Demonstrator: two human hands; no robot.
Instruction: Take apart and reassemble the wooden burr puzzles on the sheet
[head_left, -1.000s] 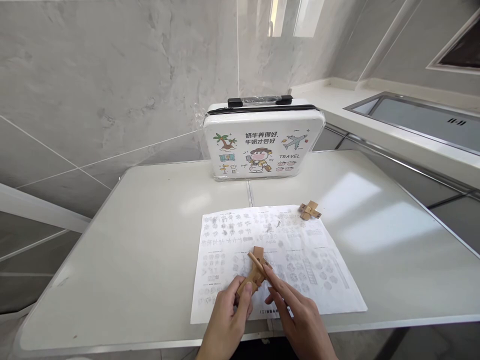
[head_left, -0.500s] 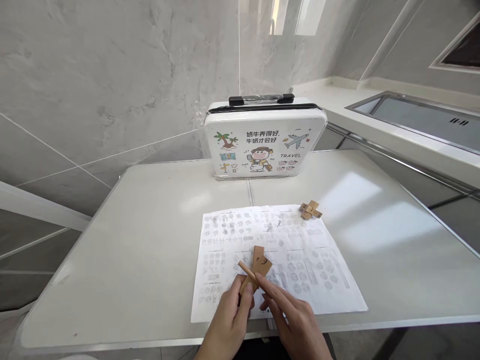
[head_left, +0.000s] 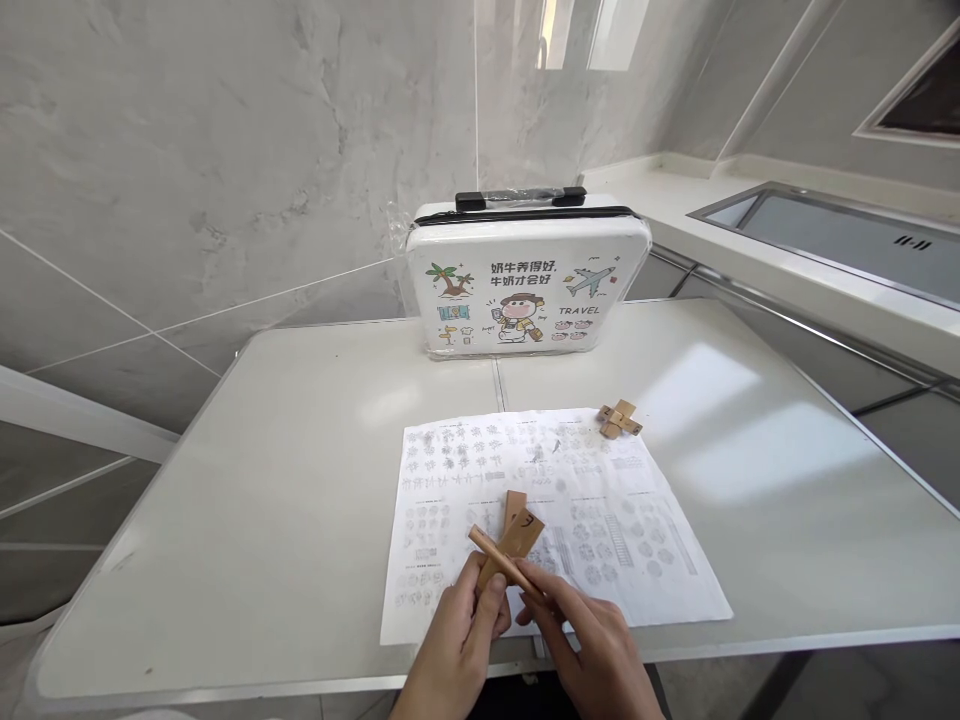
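"What do we see, largest first?"
"We have a glossy white rectangular table (head_left: pixel 300 510), then a white hard-shell suitcase (head_left: pixel 525 245) beyond our landmark, the white printed paper sheet (head_left: pixel 675 590)."
"And over the sheet's near part?"
"Our left hand (head_left: pixel 459 622) grips a flat tan wooden piece (head_left: pixel 519 538); our right hand (head_left: pixel 590 622) pinches a slim tan wooden stick (head_left: pixel 501 558) across it."
"Anything smaller?"
"We spot a brown wooden cross-shaped block (head_left: pixel 619 419) at the sheet's far right corner."
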